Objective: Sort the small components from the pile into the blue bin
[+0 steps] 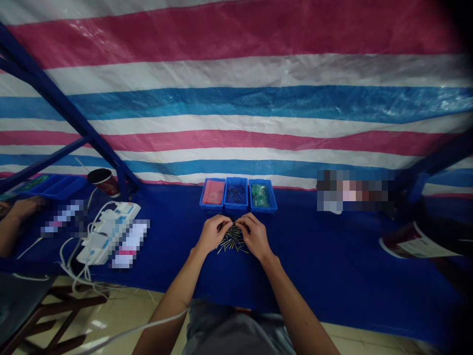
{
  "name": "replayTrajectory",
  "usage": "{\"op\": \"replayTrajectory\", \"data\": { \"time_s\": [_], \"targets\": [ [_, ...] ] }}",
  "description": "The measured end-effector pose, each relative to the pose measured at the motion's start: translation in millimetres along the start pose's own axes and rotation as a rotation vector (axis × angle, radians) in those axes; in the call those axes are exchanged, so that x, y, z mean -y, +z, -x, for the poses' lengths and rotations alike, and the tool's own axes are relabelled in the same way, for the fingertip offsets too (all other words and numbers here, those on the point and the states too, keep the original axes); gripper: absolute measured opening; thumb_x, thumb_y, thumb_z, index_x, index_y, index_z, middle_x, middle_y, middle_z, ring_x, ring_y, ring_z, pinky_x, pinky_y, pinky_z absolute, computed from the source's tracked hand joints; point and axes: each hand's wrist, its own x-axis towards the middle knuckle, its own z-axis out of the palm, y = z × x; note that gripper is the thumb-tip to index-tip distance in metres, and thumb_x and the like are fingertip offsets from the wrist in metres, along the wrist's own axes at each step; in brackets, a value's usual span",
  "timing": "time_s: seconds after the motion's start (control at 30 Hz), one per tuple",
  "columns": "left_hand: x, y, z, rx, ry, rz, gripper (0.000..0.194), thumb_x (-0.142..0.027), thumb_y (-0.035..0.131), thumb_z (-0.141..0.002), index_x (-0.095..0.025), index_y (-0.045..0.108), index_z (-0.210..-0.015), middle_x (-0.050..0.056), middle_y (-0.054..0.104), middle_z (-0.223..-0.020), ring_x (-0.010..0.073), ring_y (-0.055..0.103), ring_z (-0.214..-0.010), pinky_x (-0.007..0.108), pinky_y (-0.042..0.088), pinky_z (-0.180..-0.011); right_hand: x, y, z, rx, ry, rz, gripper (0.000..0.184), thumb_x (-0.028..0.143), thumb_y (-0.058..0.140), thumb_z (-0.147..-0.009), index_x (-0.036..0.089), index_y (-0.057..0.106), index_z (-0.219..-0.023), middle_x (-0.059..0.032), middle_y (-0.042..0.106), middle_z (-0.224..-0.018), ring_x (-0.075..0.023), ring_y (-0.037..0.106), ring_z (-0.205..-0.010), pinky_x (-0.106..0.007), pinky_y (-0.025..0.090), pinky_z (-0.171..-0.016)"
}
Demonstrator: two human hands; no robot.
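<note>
On the blue table, a loose pile of thin, dark and brassy metal pins (233, 240), perhaps screws or nails, lies between my hands. My left hand (214, 231) is closed in a pinch at the pile's upper left edge. Opposite it, my right hand (254, 233) pinches too, its fingertips almost meeting the left ones. Whatever the fingertips hold is too small to make out. Just beyond stand three blue bins: one with a pink-red flat packet (213, 192), one with several dark pins (235, 193), one with green plastic packets (260, 195).
A white power strip (111, 231) with cables lies left, near a dark cup (105, 182). Another person's hand (25, 208) is at far left by a blue tray (59, 186). A dark red and white container (417, 241) stands right. Striped sheeting (236, 108) hangs behind.
</note>
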Motion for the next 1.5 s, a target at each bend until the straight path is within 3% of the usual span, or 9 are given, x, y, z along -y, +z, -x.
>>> {"op": "replayTrajectory", "data": {
  "time_s": [0.9,1.27,1.5],
  "targets": [
    [1.3,0.5,0.2,0.001,0.002,-0.004,0.022,-0.033,0.057,-0.097,-0.017,0.071,-0.089,0.002,0.064,-0.074,0.0125,0.054,-0.067,0.023,0.039,-0.064,-6.6,-5.1,-1.5,-0.029,0.022,-0.002,0.012,0.019,0.057,-0.094,0.022,0.067,-0.088,-0.0030,0.064,-0.091,-0.0170,0.063,-0.082,-0.028,0.048,-0.076],
    [1.8,-0.2,0.7,-0.006,0.005,-0.002,0.022,-0.033,0.057,-0.097,-0.017,0.071,-0.089,0.002,0.064,-0.074,0.0124,0.054,-0.066,0.024,0.039,-0.063,-8.5,-5.4,-1.2,-0.037,0.023,-0.014,0.012,0.024,0.059,-0.095,0.022,0.068,-0.087,-0.0035,0.064,-0.089,-0.0170,0.062,-0.078,-0.028,0.048,-0.071],
    [2.3,0.1,0.9,-0.006,-0.008,0.014,0.024,-0.034,0.056,-0.097,-0.017,0.071,-0.088,0.002,0.067,-0.077,0.0122,0.054,-0.066,0.023,0.039,-0.064,-9.2,-5.1,-1.2,-0.038,0.005,-0.033,0.015,0.023,0.057,-0.096,0.022,0.070,-0.088,-0.0043,0.067,-0.091,-0.0182,0.065,-0.083,-0.030,0.050,-0.077]
  ]
}}
